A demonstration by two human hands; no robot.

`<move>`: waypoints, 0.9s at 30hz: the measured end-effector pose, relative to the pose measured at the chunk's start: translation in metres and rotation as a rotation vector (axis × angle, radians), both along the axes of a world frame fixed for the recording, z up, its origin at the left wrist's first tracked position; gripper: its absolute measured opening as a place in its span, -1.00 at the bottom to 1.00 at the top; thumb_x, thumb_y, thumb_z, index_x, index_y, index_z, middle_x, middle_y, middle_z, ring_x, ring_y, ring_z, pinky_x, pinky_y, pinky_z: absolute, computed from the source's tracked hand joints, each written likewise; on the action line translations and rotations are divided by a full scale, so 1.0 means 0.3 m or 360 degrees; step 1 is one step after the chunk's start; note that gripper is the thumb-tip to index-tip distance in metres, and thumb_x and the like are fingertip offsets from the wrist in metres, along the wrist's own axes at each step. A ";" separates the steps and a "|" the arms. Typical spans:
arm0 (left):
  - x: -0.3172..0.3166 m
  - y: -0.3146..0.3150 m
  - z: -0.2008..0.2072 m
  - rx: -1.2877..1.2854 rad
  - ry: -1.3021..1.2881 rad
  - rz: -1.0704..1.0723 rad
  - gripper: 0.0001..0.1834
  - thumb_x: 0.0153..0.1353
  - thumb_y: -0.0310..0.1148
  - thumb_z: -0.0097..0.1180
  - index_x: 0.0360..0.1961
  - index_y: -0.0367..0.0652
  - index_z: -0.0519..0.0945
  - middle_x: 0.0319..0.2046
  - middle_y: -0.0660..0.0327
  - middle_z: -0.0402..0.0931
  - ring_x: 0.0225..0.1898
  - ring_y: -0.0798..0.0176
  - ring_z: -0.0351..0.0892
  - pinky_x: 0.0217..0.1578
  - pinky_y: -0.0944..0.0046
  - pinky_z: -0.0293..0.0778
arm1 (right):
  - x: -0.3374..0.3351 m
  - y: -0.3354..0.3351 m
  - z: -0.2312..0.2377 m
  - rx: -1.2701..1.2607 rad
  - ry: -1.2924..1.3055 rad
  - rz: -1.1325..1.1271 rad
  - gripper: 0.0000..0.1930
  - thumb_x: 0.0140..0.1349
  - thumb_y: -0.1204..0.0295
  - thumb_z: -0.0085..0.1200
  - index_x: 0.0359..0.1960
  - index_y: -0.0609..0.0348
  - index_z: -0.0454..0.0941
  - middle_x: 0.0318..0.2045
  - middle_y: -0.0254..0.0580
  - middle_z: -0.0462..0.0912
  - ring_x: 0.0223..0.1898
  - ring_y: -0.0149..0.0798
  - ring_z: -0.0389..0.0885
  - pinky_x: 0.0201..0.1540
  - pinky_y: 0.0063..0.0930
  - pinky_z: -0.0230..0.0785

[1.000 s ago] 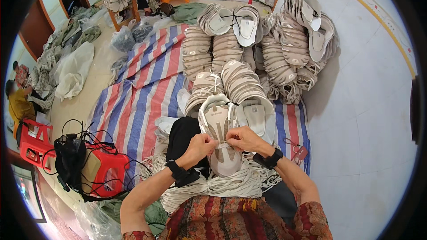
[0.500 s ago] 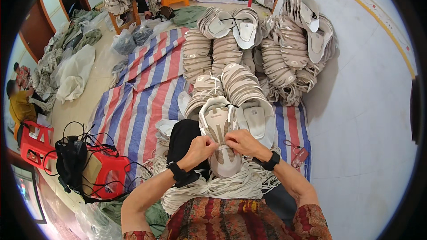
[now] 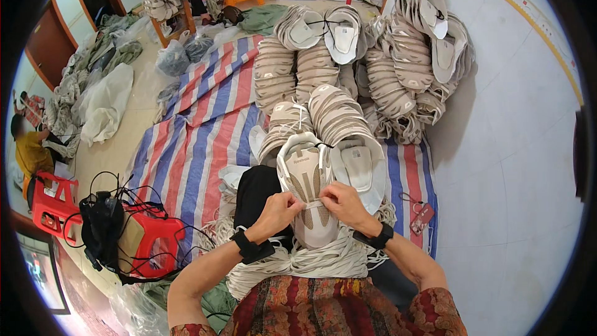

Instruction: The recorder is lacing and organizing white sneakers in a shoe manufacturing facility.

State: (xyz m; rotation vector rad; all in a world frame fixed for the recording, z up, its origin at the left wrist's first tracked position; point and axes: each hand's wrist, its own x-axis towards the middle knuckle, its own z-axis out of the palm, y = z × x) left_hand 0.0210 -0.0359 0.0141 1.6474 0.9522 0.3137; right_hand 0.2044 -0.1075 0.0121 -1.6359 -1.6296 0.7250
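A beige and white shoe upper (image 3: 305, 168) lies in front of me, its tongue exposed and its toe toward me. My left hand (image 3: 278, 213) is closed in a pinch at the upper's left edge. At the right edge my right hand (image 3: 344, 204) pinches too. A pale shoelace (image 3: 313, 205) runs across the upper between my fingertips; its ends are hidden in my hands. Beneath the toe, a heap of loose white laces (image 3: 323, 262) covers my lap. Black bands circle both wrists.
Nested stacks of shoe uppers (image 3: 339, 109) stand just beyond, with another pile (image 3: 404, 56) at the far right by the wall. A striped sheet (image 3: 205, 118) covers the floor. Left are a red stool (image 3: 158, 242) with a black bag (image 3: 99, 227) and cables. Other people sit farther off.
My right hand has shifted slightly right, away from the left one, and the lace between them shows more clearly. The upper stays in place.
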 end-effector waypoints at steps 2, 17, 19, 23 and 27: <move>0.005 0.001 -0.005 0.0040 -0.0029 -0.0014 -0.77 0.10 -0.34 0.08 -0.52 -0.33 0.49 -0.74 0.31 0.39 -0.73 0.47 0.36 -0.72 0.46 0.25 | -0.019 0.013 -0.020 0.0176 0.0023 0.0096 -0.91 0.05 0.51 -0.03 -0.42 0.27 0.44 -0.51 -0.10 0.45 -0.47 -0.11 0.47 -0.41 -0.36 0.32; 0.038 -0.019 -0.068 0.1272 0.0167 -0.0418 -0.85 0.13 -0.36 -0.09 -0.53 -0.18 0.37 -0.62 0.13 0.38 -0.53 0.07 0.48 -0.58 0.19 0.38 | -0.019 0.053 0.041 0.0058 0.0038 0.0312 -0.88 0.06 0.45 0.01 -0.46 0.27 0.46 -0.52 -0.06 0.49 -0.47 -0.11 0.49 -0.41 -0.37 0.31; -0.027 0.005 -0.091 0.1306 0.0283 -0.0513 -0.87 0.11 -0.39 -0.10 -0.54 -0.17 0.36 -0.61 0.16 0.36 -0.52 0.10 0.47 -0.58 0.23 0.37 | 0.001 0.037 0.063 0.0008 0.0065 0.0328 -0.86 0.04 0.44 0.03 -0.48 0.28 0.47 -0.54 -0.08 0.50 -0.50 -0.15 0.50 -0.43 -0.40 0.32; -0.384 0.103 -0.121 0.1348 0.0588 -0.0262 -0.90 -0.04 -0.35 -0.04 -0.60 -0.10 0.43 -0.65 0.21 0.40 -0.57 0.14 0.47 -0.62 0.20 0.35 | 0.071 0.007 0.065 -0.0387 0.0043 0.0285 -0.83 0.05 0.41 0.07 -0.47 0.31 0.49 -0.63 -0.15 0.50 -0.60 -0.35 0.42 -0.51 -0.48 0.28; -0.927 0.178 -0.114 0.1352 0.1581 0.0489 -0.85 -0.07 -0.28 0.03 -0.67 -0.05 0.51 -0.68 0.17 0.48 -0.61 0.13 0.53 -0.68 0.14 0.37 | 0.100 -0.002 0.011 -0.0508 0.0233 0.0283 -0.80 0.11 0.39 0.05 -0.51 0.32 0.49 -0.70 -0.31 0.43 -0.64 -0.50 0.32 -0.57 -0.56 0.20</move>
